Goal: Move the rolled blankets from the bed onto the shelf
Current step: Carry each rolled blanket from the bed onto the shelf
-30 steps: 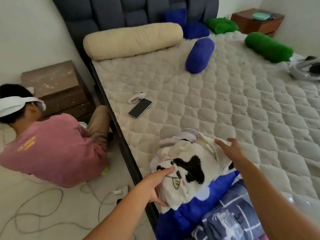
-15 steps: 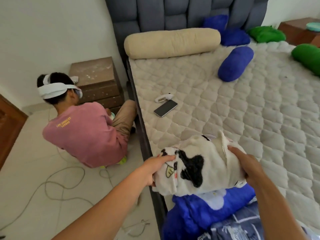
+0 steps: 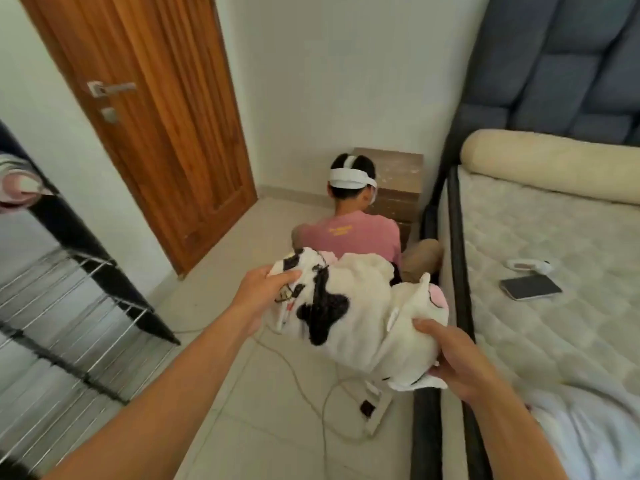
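Observation:
A rolled white blanket with black cow patches (image 3: 360,313) hangs in the air over the floor, just left of the bed edge. My left hand (image 3: 263,296) grips its left end and my right hand (image 3: 453,362) grips its right end from below. The bed (image 3: 554,323) lies at the right with a quilted mattress. A black shelf with wire racks (image 3: 69,313) stands at the left; a pale rolled item (image 3: 17,181) sits on its upper level at the frame edge.
A person in a pink shirt (image 3: 349,233) crouches on the floor ahead, facing a wooden nightstand (image 3: 398,181). Cables and a power strip (image 3: 374,407) lie on the tiles below the blanket. A phone (image 3: 530,287) and a cream bolster (image 3: 550,164) rest on the mattress. A wooden door (image 3: 156,126) is shut.
Both hands have lifted the cow blanket off the bed and carried it left over the floor. My view has swung left, bringing the shelf and door into sight.

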A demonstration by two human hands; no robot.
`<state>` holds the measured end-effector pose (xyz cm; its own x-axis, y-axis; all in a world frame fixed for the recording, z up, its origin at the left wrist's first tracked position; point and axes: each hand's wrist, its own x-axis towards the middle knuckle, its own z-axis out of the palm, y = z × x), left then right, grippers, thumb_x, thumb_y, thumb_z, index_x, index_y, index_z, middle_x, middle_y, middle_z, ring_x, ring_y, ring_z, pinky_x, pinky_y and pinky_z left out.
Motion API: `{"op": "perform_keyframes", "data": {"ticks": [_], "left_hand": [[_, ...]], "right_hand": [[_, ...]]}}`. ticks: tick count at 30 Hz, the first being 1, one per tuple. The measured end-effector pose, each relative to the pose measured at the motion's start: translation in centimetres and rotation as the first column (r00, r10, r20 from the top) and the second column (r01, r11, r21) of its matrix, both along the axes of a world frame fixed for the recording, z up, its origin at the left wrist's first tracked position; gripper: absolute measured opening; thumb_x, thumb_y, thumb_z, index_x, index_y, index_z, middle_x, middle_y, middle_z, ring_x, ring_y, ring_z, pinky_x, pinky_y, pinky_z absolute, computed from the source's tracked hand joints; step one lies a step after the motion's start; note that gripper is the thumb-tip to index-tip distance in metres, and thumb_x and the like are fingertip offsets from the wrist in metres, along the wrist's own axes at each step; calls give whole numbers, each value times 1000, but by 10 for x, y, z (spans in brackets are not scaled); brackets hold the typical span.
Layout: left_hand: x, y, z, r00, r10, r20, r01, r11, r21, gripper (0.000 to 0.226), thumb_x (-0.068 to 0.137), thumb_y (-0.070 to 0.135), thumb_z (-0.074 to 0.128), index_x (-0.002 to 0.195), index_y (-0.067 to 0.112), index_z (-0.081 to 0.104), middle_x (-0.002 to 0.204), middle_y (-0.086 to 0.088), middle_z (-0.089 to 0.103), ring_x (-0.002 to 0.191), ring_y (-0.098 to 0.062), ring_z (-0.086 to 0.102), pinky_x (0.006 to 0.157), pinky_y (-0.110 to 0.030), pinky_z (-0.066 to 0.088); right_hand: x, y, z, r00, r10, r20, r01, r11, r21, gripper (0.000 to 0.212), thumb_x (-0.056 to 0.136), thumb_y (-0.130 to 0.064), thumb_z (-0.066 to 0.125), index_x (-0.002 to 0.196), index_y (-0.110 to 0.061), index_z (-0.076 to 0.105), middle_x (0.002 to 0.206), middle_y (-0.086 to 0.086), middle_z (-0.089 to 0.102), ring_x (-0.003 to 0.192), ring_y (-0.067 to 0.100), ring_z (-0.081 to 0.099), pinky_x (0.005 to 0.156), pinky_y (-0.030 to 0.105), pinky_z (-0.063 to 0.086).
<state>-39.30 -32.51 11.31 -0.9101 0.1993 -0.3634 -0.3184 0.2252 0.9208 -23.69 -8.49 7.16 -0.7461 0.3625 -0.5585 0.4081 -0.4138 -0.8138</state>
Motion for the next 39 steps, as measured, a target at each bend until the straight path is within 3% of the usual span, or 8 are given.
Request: {"op": "perform_keyframes", "data": {"ticks": [5,9,13,16,23,28,33,39], "left_hand": [[-19,-175,23,935,342,-96,-343,939,10,21,85,12,67,106,13,68,97,-6,71,74,-15,65,63,-22,54],[-24,-289,34,800,590,-109,-592,806,21,26,88,10,62,114,10,66,110,-13,69,90,-25,65,77,-30,52],[-27,-379,45,679,717,-155,-723,691,31,23,88,9,61,110,15,66,102,-9,66,88,-24,61,78,-32,48],[-38,-438,53,616,747,-252,-771,637,5,21,86,16,64,107,18,63,109,-8,66,95,-26,61,83,-36,50],[-120,-533,70,496,759,-421,-856,510,-90,58,81,29,72,131,13,48,119,-3,51,103,-20,49,85,-32,40],[-187,-581,81,471,752,-461,-881,430,-198,49,81,30,71,122,10,56,116,-4,59,105,-21,54,92,-33,43],[-233,-630,94,366,787,-498,-930,326,-169,37,79,26,72,111,9,63,109,-9,65,100,-25,60,83,-34,47],[-282,-678,114,320,773,-548,-946,295,-136,35,82,23,71,113,10,62,113,-10,65,105,-27,61,92,-36,51]], "right_hand": [[-77,-163,1,957,278,-82,-284,956,-78,38,83,-12,65,119,1,61,110,18,70,99,32,65,54,33,56],[-115,-285,2,898,412,-152,-431,893,-126,35,85,-9,64,120,-5,60,107,13,72,97,30,66,53,34,56],[-145,-378,5,830,506,-235,-547,821,-163,38,86,-7,61,124,-14,58,110,7,71,100,28,66,65,38,57],[-174,-439,5,777,559,-290,-620,760,-195,40,87,-6,59,126,-13,57,117,8,70,105,29,65,68,41,58],[-259,-557,6,582,689,-432,-797,588,-135,52,84,-4,63,128,-29,52,121,0,68,112,23,62,78,42,59],[-322,-613,18,466,743,-480,-876,464,-133,49,84,2,62,121,-29,57,112,-1,73,108,22,66,74,38,59],[-369,-659,33,474,734,-486,-876,450,-175,43,83,4,62,117,-23,60,101,-3,75,98,17,68,63,31,59],[-407,-716,48,515,697,-499,-852,478,-213,46,84,-2,65,126,-20,57,118,6,69,109,26,65,89,50,55]]}}
